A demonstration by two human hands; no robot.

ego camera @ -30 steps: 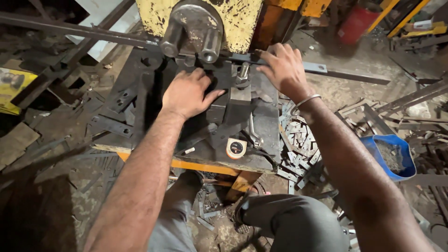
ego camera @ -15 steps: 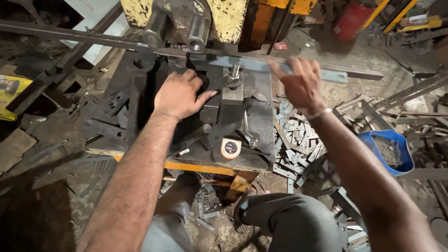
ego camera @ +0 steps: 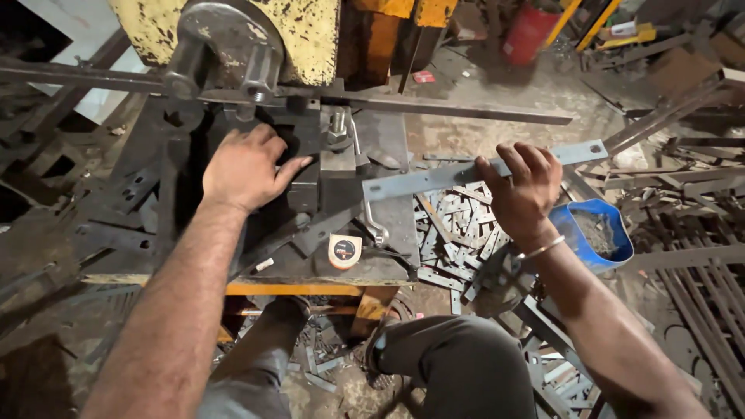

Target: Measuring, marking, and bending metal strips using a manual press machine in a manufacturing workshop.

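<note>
Our right hand is closed around a flat grey metal strip with holes near its ends, holding it past its middle so the far end juts out to the right and the near end reaches toward the machine. Our left hand lies flat and open-fingered on the dark steel bed of the yellow press, gripping nothing as far as we can tell, just beside the tooling under the ram. That is the worry: with fingers this near the die, a stroke of the press could catch them, and the strip, held one-handed, could twist or kick if it goes in skewed. Near our left wrist sits a small round tape measure. Below our right hand lies a heap of cut metal pieces, and just beyond our right wrist a blue tub. The floor all round is dirty and strewn with scrap bars; a red cylinder stands well beyond.
</note>
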